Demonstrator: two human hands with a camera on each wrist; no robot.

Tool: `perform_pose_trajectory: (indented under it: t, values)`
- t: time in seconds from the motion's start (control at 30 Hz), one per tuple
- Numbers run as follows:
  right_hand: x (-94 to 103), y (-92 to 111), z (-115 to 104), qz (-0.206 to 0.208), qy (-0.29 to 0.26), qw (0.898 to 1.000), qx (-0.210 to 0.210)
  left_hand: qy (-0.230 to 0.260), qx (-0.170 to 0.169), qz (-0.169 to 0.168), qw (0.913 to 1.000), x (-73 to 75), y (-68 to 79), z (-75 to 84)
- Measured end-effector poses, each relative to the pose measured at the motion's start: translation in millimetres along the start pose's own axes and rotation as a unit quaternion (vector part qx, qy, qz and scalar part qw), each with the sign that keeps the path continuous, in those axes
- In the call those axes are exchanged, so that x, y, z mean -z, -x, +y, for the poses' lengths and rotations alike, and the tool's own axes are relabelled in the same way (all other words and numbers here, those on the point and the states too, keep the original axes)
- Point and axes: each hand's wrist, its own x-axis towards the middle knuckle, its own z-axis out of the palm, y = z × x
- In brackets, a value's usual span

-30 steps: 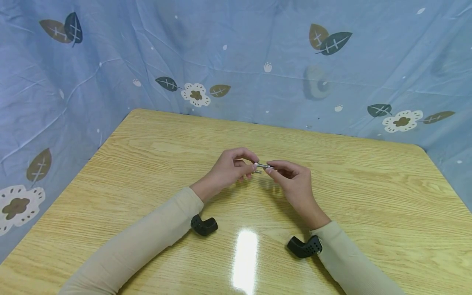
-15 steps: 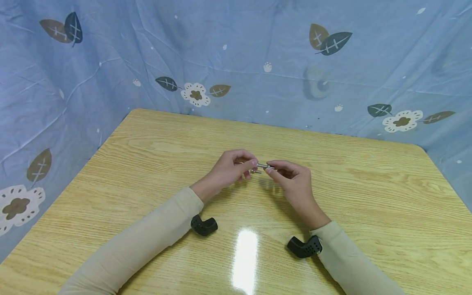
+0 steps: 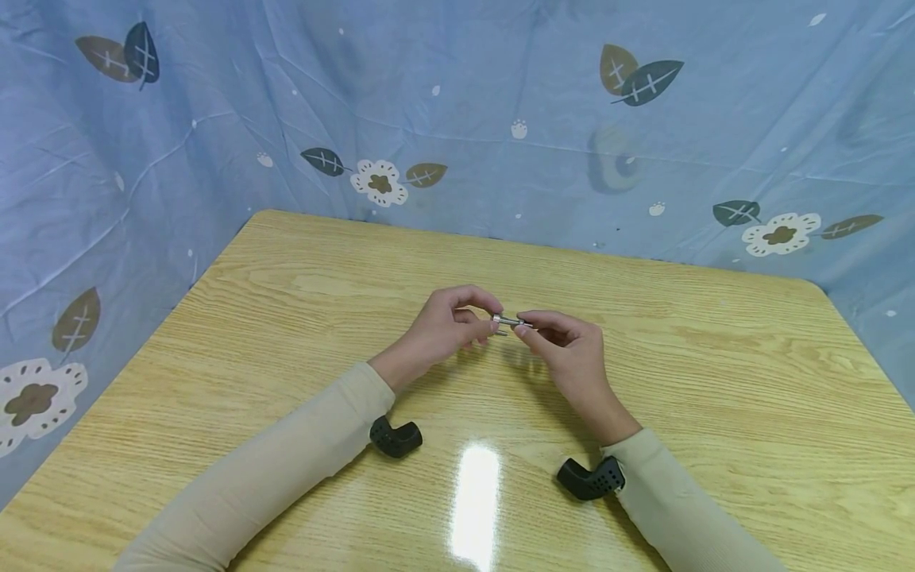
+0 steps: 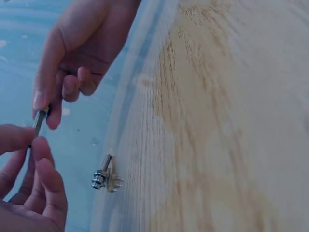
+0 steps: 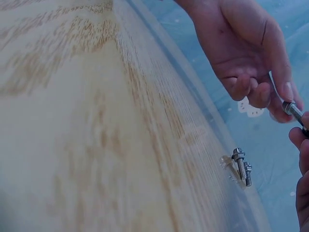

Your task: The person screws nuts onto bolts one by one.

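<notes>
A silver bolt is held in the air between both hands, lying almost level. My left hand pinches its head end between thumb and index finger, the other fingers loosely bent. With thumb and index finger, my right hand grips the threaded end, where a small ring-like piece, perhaps a nut, is partly hidden by the fingertips. Below them, two more bolts stand close together on the table; the right wrist view shows one bolt in front of a second bolt, both with nuts or washers on them.
The wooden table has a glossy top that mirrors the bolts and a bright light patch. A blue cloth with leaves and flowers hangs behind it. Black wrist cameras, one on the left and one on the right, hang below the sleeves.
The left thumb and index finger have slid back and forth over the bolt's head, drawing in half a second ago and now extended again. The right hand has stayed still.
</notes>
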Motion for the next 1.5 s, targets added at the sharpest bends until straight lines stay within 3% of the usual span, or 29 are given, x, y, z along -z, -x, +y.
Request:
perform_pose_trajectory:
  t: [0.3, 0.73, 1.1, 1.5]
  values:
    - [-0.6, 0.0, 0.3, 0.004, 0.003, 1.000, 0.003, -0.004, 0.033, 0.014, 0.9993, -3.2, -1.9, -0.2]
    - [-0.4, 0.3, -0.2, 0.004, -0.001, 1.000, -0.002, -0.003, -0.009, 0.012, 0.9999, -2.0, 1.1, -0.9]
    - [-1.0, 0.4, -0.2, 0.005, 0.001, 1.000, 0.003, -0.002, 0.028, 0.006, 0.9996, -3.5, 0.5, -0.2]
    - [-1.3, 0.3, -2.3, 0.003, -0.009, 1.000, 0.007, -0.007, -0.006, 0.013, 0.9999, -2.5, 1.0, -1.3]
